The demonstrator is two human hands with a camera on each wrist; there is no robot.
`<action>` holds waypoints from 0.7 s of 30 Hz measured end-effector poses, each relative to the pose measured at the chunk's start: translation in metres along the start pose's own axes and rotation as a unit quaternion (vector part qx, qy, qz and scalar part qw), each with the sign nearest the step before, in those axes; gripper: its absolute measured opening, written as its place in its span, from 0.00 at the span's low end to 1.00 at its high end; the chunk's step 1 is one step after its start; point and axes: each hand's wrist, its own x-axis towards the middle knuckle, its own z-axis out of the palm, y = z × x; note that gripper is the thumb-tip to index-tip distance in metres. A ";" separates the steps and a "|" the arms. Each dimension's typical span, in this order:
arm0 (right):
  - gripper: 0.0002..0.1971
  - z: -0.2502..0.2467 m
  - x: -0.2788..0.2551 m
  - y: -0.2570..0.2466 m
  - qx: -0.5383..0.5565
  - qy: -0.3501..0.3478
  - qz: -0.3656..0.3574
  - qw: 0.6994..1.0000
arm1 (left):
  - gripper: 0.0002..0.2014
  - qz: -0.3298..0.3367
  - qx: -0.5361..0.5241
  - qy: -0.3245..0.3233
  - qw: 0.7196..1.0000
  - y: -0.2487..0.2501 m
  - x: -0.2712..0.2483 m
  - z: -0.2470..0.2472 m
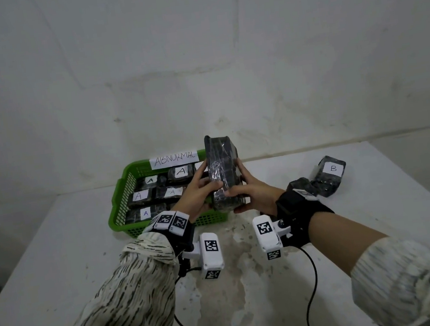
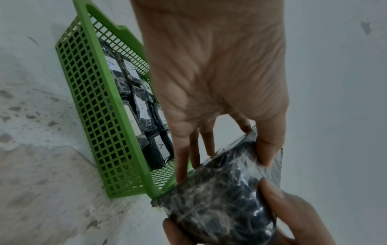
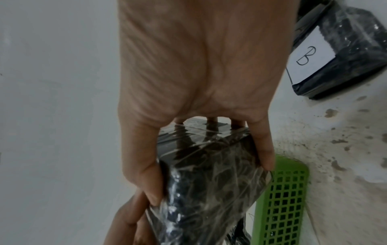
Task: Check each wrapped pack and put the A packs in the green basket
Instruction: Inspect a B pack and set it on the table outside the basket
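Both hands hold one dark pack wrapped in clear film upright above the near right corner of the green basket. My left hand grips its left side, thumb on the front face. My right hand grips its right side. No label shows on the face turned to me. In the left wrist view the left hand pinches the pack beside the basket. In the right wrist view the right hand clasps the pack. Several packs marked A lie in the basket.
A paper sign reading ABNORMAL hangs on the basket's far wall. On the white table, right of the hands, lie a pack marked B and another dark pack. A wall stands close behind.
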 end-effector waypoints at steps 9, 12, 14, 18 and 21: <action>0.37 0.003 0.000 -0.017 -0.035 0.073 0.024 0.996 | 0.27 0.011 0.044 0.039 0.998 0.010 -0.009 0.006; 0.33 -0.003 -0.002 -0.022 -0.036 0.068 0.034 0.996 | 0.21 -0.013 0.066 0.014 0.998 0.017 -0.010 0.007; 0.31 -0.001 -0.004 -0.025 -0.042 0.053 0.033 0.997 | 0.21 -0.022 0.061 -0.003 0.998 0.018 -0.008 0.008; 0.30 0.005 -0.005 -0.023 -0.039 0.055 0.019 0.998 | 0.18 -0.016 0.032 0.013 0.999 0.018 -0.002 0.014; 0.27 0.008 -0.003 -0.018 -0.075 0.060 -0.018 0.995 | 0.20 -0.008 0.030 0.024 0.999 0.019 0.000 0.016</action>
